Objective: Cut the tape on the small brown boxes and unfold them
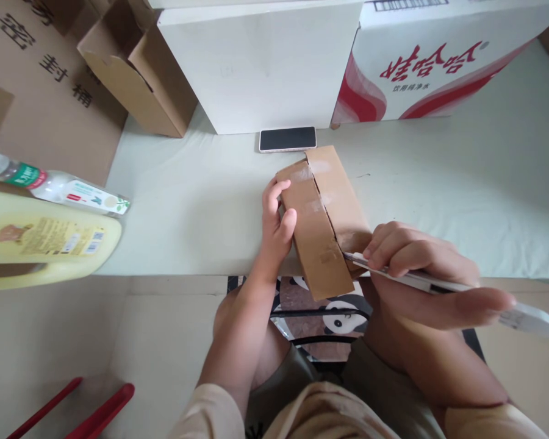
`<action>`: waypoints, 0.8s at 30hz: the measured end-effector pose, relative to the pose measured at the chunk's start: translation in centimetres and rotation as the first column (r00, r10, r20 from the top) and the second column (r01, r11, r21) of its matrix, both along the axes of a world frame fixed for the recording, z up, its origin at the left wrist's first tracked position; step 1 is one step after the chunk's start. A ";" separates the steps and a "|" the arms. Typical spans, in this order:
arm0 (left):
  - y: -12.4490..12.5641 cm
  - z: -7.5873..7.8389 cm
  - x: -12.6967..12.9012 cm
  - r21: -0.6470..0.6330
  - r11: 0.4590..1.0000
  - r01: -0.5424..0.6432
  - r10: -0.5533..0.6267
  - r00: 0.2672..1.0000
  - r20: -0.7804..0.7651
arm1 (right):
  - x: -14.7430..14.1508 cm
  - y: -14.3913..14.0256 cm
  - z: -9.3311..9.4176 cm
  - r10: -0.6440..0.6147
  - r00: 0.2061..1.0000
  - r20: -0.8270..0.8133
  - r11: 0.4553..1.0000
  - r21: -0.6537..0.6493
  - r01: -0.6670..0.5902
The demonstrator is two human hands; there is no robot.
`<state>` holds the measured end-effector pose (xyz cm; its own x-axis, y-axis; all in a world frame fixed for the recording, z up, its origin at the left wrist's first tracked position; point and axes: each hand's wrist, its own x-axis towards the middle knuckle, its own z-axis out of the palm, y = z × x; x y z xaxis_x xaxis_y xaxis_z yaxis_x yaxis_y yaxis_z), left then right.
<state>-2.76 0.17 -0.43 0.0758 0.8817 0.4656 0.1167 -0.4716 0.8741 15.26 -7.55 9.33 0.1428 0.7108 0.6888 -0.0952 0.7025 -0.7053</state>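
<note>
Cardboard box (315,225) against left fingers (272,196)

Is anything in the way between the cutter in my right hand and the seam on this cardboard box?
Nothing visible. Your right hand holds the white cutter with its tip at the seam of the cardboard box. Your left hand is at the box's left side, away from the tip.
</note>
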 end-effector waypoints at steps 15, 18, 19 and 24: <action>-0.1 0.1 0.1 0.001 0.999 -0.032 0.032 0.999 -0.029 | -0.8 0.2 0.1 -0.121 0.993 -0.001 0.993 0.001 0.121; 0.0 0.1 0.1 0.035 0.998 -0.043 0.045 0.998 -0.052 | -0.8 0.2 0.1 -0.110 0.994 -0.001 0.994 0.004 0.110; 0.0 0.0 0.2 0.046 0.998 -0.041 0.044 0.997 -0.062 | -0.8 0.2 0.2 -0.110 0.994 0.000 0.994 0.008 0.110; 0.0 0.0 0.2 0.050 0.998 -0.040 0.043 0.997 -0.063 | -1.0 0.2 0.1 -0.142 0.990 0.021 0.990 0.014 0.142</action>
<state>-2.57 0.16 -0.41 0.0705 0.8611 0.5035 0.1923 -0.5071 0.8402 14.29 -7.32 9.48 0.2265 0.6761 0.7012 0.0214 0.7162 -0.6975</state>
